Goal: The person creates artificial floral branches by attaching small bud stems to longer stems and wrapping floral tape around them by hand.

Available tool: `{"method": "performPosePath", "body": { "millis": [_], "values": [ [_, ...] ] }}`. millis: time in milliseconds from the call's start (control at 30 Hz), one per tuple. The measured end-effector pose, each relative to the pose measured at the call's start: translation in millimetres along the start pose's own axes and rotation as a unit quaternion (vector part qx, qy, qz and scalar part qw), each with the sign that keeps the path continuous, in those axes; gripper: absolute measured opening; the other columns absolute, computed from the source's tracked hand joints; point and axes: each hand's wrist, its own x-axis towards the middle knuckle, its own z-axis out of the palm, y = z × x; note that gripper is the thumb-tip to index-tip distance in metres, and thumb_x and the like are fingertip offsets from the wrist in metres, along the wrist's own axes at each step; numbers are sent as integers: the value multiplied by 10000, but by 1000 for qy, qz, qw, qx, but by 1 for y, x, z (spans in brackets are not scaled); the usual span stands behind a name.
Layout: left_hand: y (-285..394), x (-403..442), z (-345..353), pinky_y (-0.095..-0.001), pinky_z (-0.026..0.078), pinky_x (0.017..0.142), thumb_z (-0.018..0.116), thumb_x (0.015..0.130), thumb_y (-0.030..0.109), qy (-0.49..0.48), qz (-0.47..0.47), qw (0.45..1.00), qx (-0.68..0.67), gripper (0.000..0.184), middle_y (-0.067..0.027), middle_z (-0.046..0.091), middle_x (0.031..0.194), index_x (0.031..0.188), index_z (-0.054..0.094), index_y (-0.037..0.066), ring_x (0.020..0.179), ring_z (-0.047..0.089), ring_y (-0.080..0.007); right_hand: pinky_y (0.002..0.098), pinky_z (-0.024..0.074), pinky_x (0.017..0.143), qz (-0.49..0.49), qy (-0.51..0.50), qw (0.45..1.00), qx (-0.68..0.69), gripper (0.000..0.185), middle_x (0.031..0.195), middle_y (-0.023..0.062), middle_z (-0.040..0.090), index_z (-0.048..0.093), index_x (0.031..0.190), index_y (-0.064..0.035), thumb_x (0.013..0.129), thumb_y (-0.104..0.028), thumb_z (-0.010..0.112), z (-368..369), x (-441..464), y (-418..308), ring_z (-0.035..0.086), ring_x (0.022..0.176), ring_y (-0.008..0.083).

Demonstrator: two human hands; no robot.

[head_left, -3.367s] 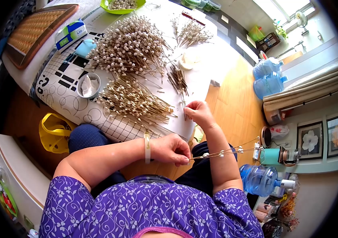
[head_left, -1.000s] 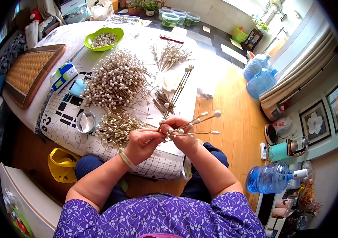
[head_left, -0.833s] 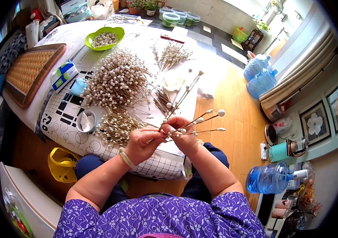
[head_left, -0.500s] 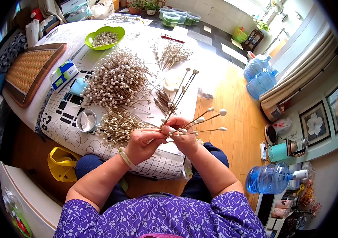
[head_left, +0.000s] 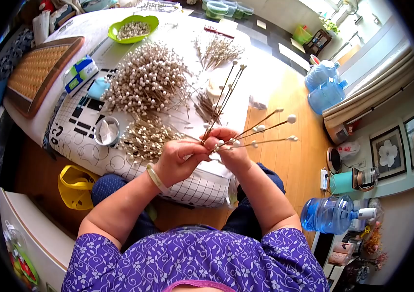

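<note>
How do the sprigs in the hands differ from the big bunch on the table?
The sprigs are only a few stems; the big bunch holds a great many. The sprigs are held up in the left hand and right hand, while the big bunch lies on the table. The sprigs spread with open gaps; the big bunch is densely packed. Both have thin brownish stems and pale buds.

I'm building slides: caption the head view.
Left hand and right hand hold white-tipped stems, with a big white-tipped bundle lying beyond.
</note>
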Motion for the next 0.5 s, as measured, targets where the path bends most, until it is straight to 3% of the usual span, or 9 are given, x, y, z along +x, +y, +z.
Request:
{"method": "performPosePath", "body": {
  "millis": [133,200,300,367,500],
  "values": [
    [0,0,-2,-279,495,638,619,694,-57,-14,12,999,34,89,-119,635,755,775,617,-21,692,626,-205,227,475,666,23,18,999,45,105,841,71,616,553,846,-7,792,-67,621,2,5,-2,573,757,110],
    [-1,1,-2,-280,495,641,618,692,-60,-17,19,999,38,93,-121,634,761,777,618,-22,693,627,-205,215,463,633,34,6,999,-14,106,826,52,602,547,823,-15,801,-92,616,-2,8,0,554,726,90],
    [-1,0,-1,-270,495,613,618,718,-25,-14,6,1000,12,50,-104,638,744,764,615,-7,665,627,-192,205,445,605,37,-28,999,0,117,799,24,574,533,832,-27,811,-114,608,-1,11,-1,526,687,70],
    [-1,-4,1,-263,500,618,607,727,-45,-1,-75,992,-98,50,-105,635,753,772,610,-25,674,625,-171,192,408,540,30,-53,998,-22,122,749,-13,524,510,888,-27,820,-103,577,2,13,-3,481,620,48],
    [-1,-3,0,-257,502,626,597,733,-60,5,-63,993,-101,59,-107,630,752,785,610,-34,692,621,-161,186,402,546,38,-52,998,-7,109,726,-11,523,521,879,-18,811,-84,573,5,16,-7,481,617,51]
  ]
}}
